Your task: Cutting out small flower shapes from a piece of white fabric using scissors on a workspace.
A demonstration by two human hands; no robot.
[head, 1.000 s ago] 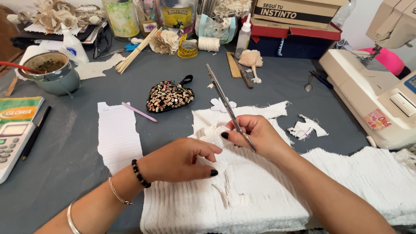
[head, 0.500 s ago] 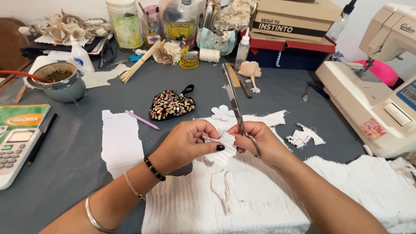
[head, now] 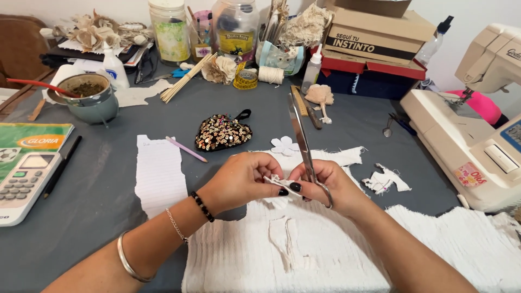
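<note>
My right hand (head: 332, 187) grips a pair of long metal scissors (head: 300, 135), blades together and pointing away from me. My left hand (head: 241, 182) pinches a small white fabric piece (head: 278, 182) against the fingertips of my right hand, just above the table. Under both hands lies a large white ribbed cloth (head: 304, 249) with cut-out holes in it. A small white fabric flower (head: 284, 145) lies just beyond my hands.
A sequined heart ornament (head: 222, 132), a lined paper cut-out (head: 159, 172) and a pink pencil (head: 186, 149) lie to the left. A calculator (head: 24, 182) sits at the far left, a sewing machine (head: 477, 130) at the right. Jars, boxes and a thread spool (head: 271, 75) crowd the back.
My left hand has lifted off the cloth and come up to meet my right hand, picking up the small white piece. The scissors have swung more upright.
</note>
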